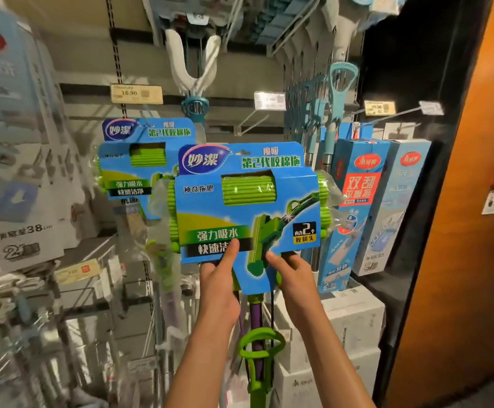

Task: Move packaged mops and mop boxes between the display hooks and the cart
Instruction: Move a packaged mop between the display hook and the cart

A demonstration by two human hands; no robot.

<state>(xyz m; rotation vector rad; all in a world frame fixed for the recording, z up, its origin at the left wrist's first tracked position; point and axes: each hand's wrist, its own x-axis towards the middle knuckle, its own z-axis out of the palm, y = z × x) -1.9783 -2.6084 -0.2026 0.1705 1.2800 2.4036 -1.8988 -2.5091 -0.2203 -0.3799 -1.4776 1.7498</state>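
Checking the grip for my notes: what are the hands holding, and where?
Both hands, left hand and right hand, hold the packaged mop by its card's bottom edge.

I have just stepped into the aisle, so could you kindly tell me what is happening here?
A person is holding a packaged mop up before the shop display. The left hand grips the bottom edge of its blue card, thumb on the front; the right hand holds the lower edge beside the green neck. A second identical packaged mop hangs behind it, and tall blue mop boxes hang to the right. No cart is in view.
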